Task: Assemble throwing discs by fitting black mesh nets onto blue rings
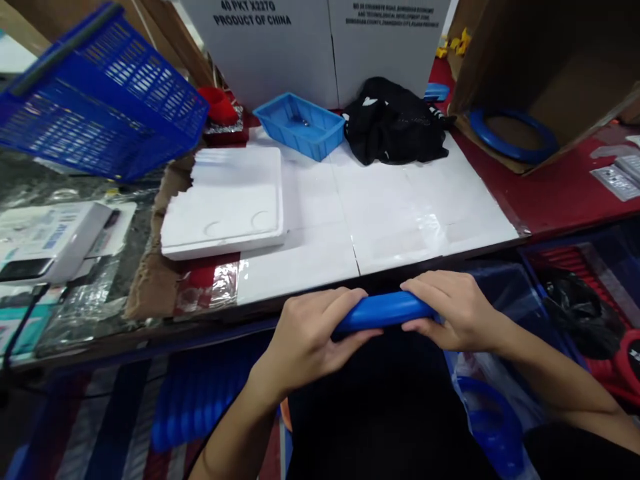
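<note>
Grey carton, "40 PKT X227G", "PRODUCT OF CHINA", smaller address print

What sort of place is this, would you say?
Probably a small workshop or packing station. A worktop is lined with white sheeting, a printed carton marked "PRODUCT OF CHINA" stands at its back, and the left hand and right hand grip a smooth blue piece in front.

1. Head view, single: the camera sits on the person's head, looking forward and steeply down across the tabletop.
2. Near field: the left hand and right hand lie close to the lens, below centre, with the dark-clad torso at the bottom border.
3. Far field: printed carton panels stand beyond, cropped by the upper border; the tabletop's front edge slants upward to the right.
</note>
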The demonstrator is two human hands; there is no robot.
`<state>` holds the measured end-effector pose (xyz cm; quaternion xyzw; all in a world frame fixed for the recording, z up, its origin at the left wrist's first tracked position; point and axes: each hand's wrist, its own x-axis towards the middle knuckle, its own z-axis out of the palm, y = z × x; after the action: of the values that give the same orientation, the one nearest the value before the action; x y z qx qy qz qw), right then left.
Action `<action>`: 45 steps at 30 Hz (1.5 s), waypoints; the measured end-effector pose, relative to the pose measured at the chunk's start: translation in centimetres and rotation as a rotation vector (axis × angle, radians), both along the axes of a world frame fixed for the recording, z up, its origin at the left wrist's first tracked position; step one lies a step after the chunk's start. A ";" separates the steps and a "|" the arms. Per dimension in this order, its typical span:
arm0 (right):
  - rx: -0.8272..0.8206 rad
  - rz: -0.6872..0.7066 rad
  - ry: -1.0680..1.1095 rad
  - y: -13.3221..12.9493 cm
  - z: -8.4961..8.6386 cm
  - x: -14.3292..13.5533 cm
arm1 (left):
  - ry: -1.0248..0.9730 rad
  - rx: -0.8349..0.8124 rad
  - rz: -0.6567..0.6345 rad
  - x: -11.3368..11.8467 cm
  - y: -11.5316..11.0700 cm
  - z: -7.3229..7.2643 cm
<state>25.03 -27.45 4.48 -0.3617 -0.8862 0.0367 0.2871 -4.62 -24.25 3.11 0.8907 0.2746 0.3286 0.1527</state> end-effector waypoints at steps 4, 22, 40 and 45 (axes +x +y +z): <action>0.047 -0.102 0.079 -1.0 -0.4 -1.2 | -0.072 0.064 0.075 0.4 -0.3 -0.5; -0.177 0.128 0.207 0.3 0.1 1.7 | -0.032 -0.274 -0.119 -8.3 2.0 -0.1; 0.018 -0.052 0.192 -0.6 -2.0 -1.8 | -0.074 0.095 0.110 -0.3 -1.2 -0.5; -0.038 -0.077 0.148 -0.7 -0.7 -2.6 | -0.138 -0.008 0.067 -1.1 -0.7 -0.2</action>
<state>22.48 -28.12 3.77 -0.3973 -0.8470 0.0689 0.3463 -5.70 -24.94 2.91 0.8555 0.2944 0.3932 0.1637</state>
